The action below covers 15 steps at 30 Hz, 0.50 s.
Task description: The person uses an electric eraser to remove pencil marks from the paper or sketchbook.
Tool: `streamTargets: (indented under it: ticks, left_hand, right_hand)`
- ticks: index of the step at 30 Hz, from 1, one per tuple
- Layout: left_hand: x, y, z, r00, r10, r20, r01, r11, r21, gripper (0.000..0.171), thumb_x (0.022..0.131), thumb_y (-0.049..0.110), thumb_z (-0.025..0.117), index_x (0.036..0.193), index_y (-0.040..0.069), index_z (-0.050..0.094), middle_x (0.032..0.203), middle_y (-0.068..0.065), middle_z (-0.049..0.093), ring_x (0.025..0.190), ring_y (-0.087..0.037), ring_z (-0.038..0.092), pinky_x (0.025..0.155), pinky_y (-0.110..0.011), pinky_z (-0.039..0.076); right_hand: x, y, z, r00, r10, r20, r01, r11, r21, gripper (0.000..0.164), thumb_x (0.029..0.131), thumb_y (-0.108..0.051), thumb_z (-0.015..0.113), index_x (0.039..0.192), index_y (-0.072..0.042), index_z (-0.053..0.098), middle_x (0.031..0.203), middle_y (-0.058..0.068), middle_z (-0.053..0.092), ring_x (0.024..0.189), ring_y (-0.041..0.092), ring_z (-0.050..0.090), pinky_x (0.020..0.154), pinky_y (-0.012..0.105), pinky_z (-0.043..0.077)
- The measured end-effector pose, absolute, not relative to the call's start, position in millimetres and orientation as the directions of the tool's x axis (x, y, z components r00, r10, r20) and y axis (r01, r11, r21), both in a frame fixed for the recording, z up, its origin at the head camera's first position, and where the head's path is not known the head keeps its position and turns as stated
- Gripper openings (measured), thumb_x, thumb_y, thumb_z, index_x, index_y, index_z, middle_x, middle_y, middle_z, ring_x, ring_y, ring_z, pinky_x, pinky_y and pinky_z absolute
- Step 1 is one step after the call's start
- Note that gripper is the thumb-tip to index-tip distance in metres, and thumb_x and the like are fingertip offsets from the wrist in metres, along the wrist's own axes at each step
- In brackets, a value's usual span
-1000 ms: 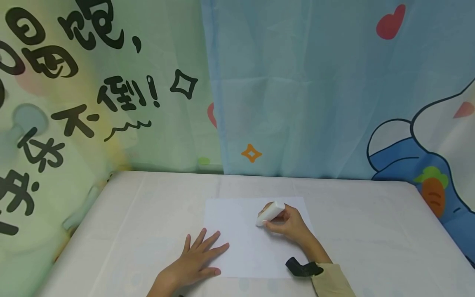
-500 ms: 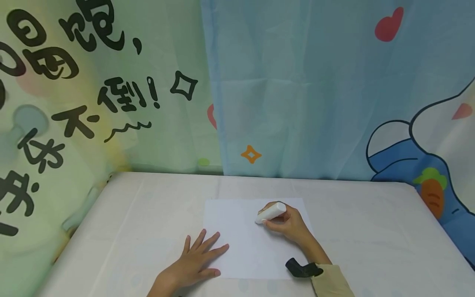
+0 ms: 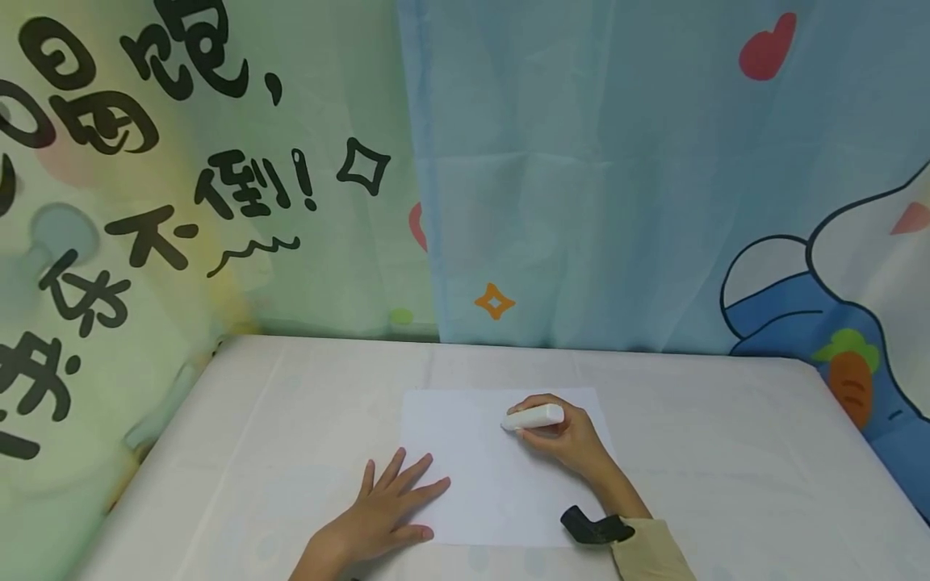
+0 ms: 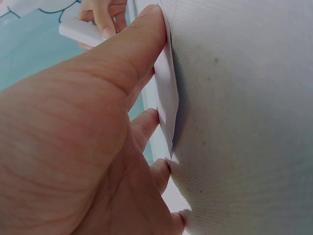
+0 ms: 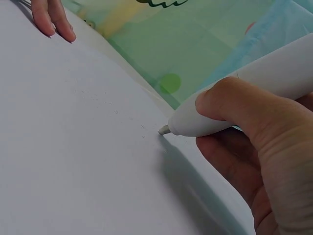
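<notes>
My right hand pinches a thick white electric eraser between thumb and fingers, over the upper right part of a white sheet of paper. In the right wrist view, the eraser's short greyish tip points down at the sheet; whether it touches, I cannot tell. Small dark crumbs lie near the tip. My left hand rests with spread, straight fingers on the lower left edge of the paper. In the left wrist view, the paper's edge lifts slightly beside that thumb.
A white cloth covers the table around the sheet. A black strap sits at my right wrist by a beige sleeve. Printed curtains hang behind the far table edge.
The electric eraser has turned in my right hand's grip, from slanting upward to lying nearly level across the head view. The left hand and the paper stay in place.
</notes>
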<state>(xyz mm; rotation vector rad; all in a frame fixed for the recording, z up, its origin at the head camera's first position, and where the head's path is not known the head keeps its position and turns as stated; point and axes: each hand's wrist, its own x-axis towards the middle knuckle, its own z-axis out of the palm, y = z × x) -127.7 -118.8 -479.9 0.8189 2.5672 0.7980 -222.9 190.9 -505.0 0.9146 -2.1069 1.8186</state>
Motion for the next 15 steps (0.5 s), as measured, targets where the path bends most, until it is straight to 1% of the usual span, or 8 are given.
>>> streamTargets:
  ticks: [2,4,7,10,11,13,15]
  left_hand:
    - [-127.8,-118.2,-479.5,-0.779,0.611,-0.139,0.425,0.678,0.600,0.061,0.096,0.045,0.056,0.151,0.025,0.038,0.161,-0.014,0.020,0.145,-0.049,0.003,0.104,-0.077,-0.004]
    - [-127.9,-117.8,-478.7,-0.778,0.613,-0.137,0.428,0.677,0.598,0.061,0.096,0.045,0.056,0.151,0.025,0.038,0.161,-0.014,0.020,0.145,-0.049,0.003,0.105,-0.077,-0.003]
    - [-128.0,-117.6,-477.1,-0.777,0.616,-0.132,0.434,0.676,0.596,0.061,0.096,0.045,0.056,0.151,0.025,0.038,0.161,-0.014,0.020,0.145,-0.049,0.003,0.105,-0.076,-0.003]
    - [-127.7,-118.0,-476.1,-0.780,0.612,-0.128,0.432,0.675,0.597,0.061,0.096,0.043,0.057,0.150,0.024,0.038,0.161,-0.015,0.020,0.145,-0.050,0.004,0.104,-0.077,-0.003]
    - [-127.6,-118.1,-475.9,-0.780,0.612,-0.130,0.431,0.675,0.599,0.061,0.096,0.043,0.057,0.150,0.023,0.038,0.161,-0.016,0.020,0.145,-0.050,0.004,0.104,-0.077,-0.003]
    - [-127.6,-118.1,-475.6,-0.778,0.614,-0.135,0.428,0.675,0.601,0.061,0.096,0.042,0.057,0.150,0.023,0.039,0.160,-0.017,0.020,0.144,-0.051,0.004,0.104,-0.077,-0.003]
    - [-128.3,-118.0,-475.0,-0.773,0.619,-0.142,0.429,0.674,0.602,0.061,0.096,0.042,0.057,0.150,0.022,0.039,0.160,-0.017,0.020,0.144,-0.051,0.004,0.104,-0.078,-0.003]
  right_hand:
    - [-222.5,191.4,-504.2,-0.775,-0.311,0.551,-0.592,0.048,-0.805,0.033,0.071,0.021,0.074,0.100,0.010,0.063,0.096,0.026,0.069,0.097,0.011,0.066,0.083,0.018,0.050]
    - [-221.5,192.0,-503.2,-0.781,-0.297,0.549,-0.588,0.055,-0.807,0.033,0.071,0.020,0.075,0.100,0.009,0.063,0.097,0.027,0.068,0.099,0.012,0.066,0.086,0.018,0.048]
    - [-220.3,192.6,-501.2,-0.821,-0.260,0.509,-0.537,0.049,-0.842,0.033,0.073,0.019,0.075,0.101,0.009,0.061,0.100,0.031,0.067,0.101,0.012,0.066,0.088,0.017,0.049]
    - [-219.9,192.1,-498.9,-0.877,-0.200,0.436,-0.454,0.056,-0.889,0.034,0.074,0.015,0.076,0.103,0.009,0.058,0.100,0.031,0.067,0.099,0.012,0.066,0.084,0.019,0.051]
    - [-219.9,191.8,-498.2,-0.897,-0.171,0.408,-0.424,0.064,-0.903,0.034,0.074,0.013,0.077,0.103,0.008,0.058,0.100,0.028,0.069,0.097,0.011,0.067,0.082,0.019,0.052]
    - [-220.4,191.6,-496.7,-0.931,-0.105,0.349,-0.357,0.067,-0.932,0.035,0.074,0.011,0.078,0.103,0.009,0.058,0.098,0.017,0.073,0.090,0.011,0.069,0.077,0.022,0.055]
    - [-221.4,192.0,-493.8,-0.958,-0.046,0.284,-0.285,0.022,-0.958,0.036,0.075,0.008,0.079,0.104,0.009,0.058,0.095,0.006,0.075,0.082,0.011,0.071,0.073,0.025,0.058]
